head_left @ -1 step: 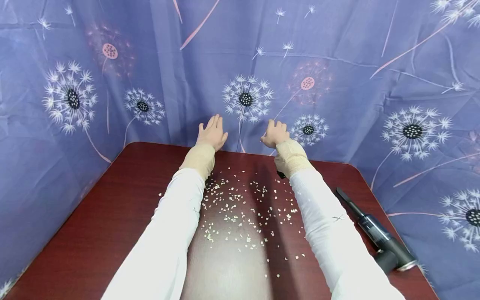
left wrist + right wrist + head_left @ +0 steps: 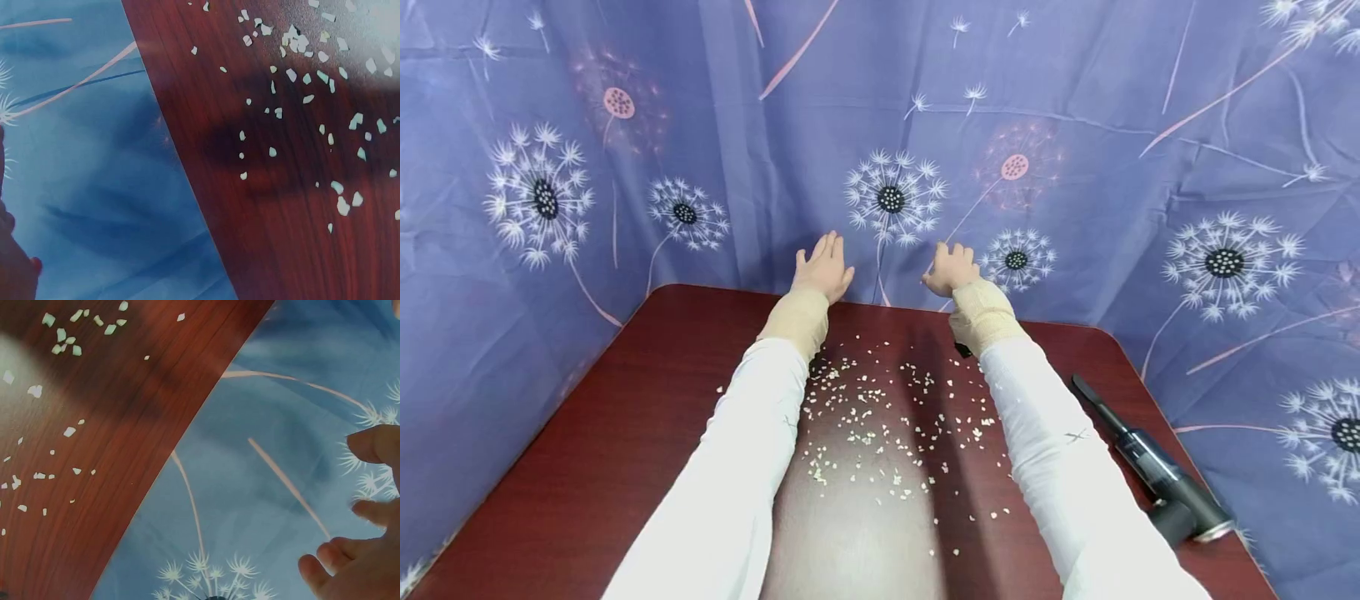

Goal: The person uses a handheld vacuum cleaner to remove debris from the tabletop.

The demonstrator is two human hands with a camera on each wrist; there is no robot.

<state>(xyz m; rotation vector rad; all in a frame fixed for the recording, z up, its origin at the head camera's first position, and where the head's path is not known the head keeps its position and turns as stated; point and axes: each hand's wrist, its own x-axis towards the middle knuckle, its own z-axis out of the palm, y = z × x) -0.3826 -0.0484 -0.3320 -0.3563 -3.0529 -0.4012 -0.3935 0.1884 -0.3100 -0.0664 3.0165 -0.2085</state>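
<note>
My left hand (image 2: pixel 824 268) is stretched out over the far edge of the table (image 2: pixel 700 350), fingers extended toward the curtain, holding nothing. To its right, my right hand (image 2: pixel 951 268) reaches past the same edge with its fingers loosely bent and nothing in them. In the right wrist view, the fingers (image 2: pixel 372 445) hang apart in front of the curtain. Only a sliver of the left hand (image 2: pixel 15 269) shows at the border of the left wrist view. Small pale scraps (image 2: pixel 863 392), which look like bits of paper, lie scattered over the table between my forearms.
A black handheld vacuum cleaner (image 2: pixel 1157 462) with a narrow nozzle lies along the table's right side, beside my right sleeve. A blue curtain (image 2: pixel 760 167) with a dandelion print hangs behind the table and at both sides.
</note>
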